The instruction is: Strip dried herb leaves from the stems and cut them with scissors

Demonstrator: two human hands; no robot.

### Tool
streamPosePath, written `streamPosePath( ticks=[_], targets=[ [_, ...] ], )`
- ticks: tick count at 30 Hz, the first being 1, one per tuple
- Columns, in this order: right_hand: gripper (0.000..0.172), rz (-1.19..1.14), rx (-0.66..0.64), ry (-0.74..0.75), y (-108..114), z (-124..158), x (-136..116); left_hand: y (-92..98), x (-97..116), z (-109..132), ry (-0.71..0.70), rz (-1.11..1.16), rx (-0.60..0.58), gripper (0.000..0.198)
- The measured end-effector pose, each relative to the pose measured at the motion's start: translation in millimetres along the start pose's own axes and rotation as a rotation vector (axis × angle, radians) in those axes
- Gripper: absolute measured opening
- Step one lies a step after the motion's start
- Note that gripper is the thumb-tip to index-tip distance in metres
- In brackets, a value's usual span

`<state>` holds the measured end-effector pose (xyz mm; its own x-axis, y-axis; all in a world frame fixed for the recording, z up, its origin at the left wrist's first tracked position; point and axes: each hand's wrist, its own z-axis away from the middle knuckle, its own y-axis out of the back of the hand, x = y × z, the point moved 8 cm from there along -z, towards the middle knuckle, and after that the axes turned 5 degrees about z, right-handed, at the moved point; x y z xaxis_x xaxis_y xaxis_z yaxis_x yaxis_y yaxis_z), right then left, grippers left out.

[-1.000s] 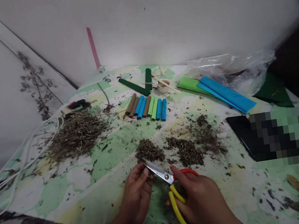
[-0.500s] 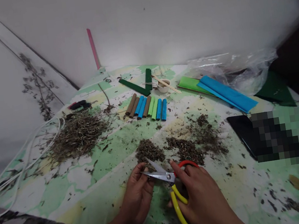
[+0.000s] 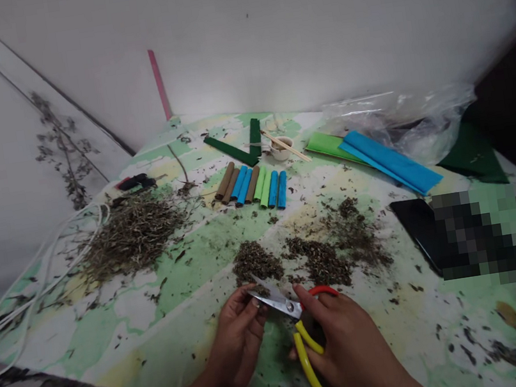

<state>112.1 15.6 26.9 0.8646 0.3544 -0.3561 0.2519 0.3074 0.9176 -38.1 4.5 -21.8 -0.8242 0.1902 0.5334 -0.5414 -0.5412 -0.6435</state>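
My right hand [image 3: 357, 340] grips a pair of scissors [image 3: 291, 308] with one red and one yellow handle. Their blades stand slightly apart, pointing left at the fingertips of my left hand [image 3: 236, 339]. Those left fingers are pinched together; whatever they hold is too small to make out, and the blades partly cover it. Just beyond the blade tips lies a small heap of dark dried bits [image 3: 257, 260]. A second heap of chopped bits [image 3: 324, 261] spreads to its right, beyond my right hand.
Dried stems [image 3: 135, 234] are piled at the left beside a white cable [image 3: 50, 263]. Brown, blue and green rolls [image 3: 251, 185] lie in a row, with a small cup [image 3: 282, 148] behind. Folded blue paper [image 3: 391, 157] and a black phone [image 3: 416, 231] lie right.
The scissor blades have drawn closer together at the fingertips of my left hand, and the red handle has dropped slightly. Both hands stay in nearly the same place.
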Motion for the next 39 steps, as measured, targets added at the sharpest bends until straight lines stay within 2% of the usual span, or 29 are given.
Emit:
streamPosePath(
  ticks=[5,10,15,25,39],
  targets=[
    [0.064,0.003,-0.006,-0.005,-0.2,1.3,0.1,-0.9,0.8,-0.3,-0.006,-0.029,-0.007,0.024],
    [0.066,0.012,-0.023,-0.012,-1.4,2.5,0.6,0.1,-0.7,-2.2,-0.008,-0.034,-0.029,0.025],
    [0.066,0.003,-0.025,-0.011,-1.6,2.4,0.6,4.0,-1.5,-3.0,0.003,-0.024,-0.003,0.029],
    [0.067,0.016,-0.038,-0.010,-3.1,1.0,0.3,-1.4,-0.2,-0.1,0.004,-0.029,-0.021,0.026],
    [0.065,-0.009,-0.037,-0.023,-2.7,1.1,1.4,1.8,-1.2,-2.1,0.009,-0.017,-0.009,0.026]
  ],
)
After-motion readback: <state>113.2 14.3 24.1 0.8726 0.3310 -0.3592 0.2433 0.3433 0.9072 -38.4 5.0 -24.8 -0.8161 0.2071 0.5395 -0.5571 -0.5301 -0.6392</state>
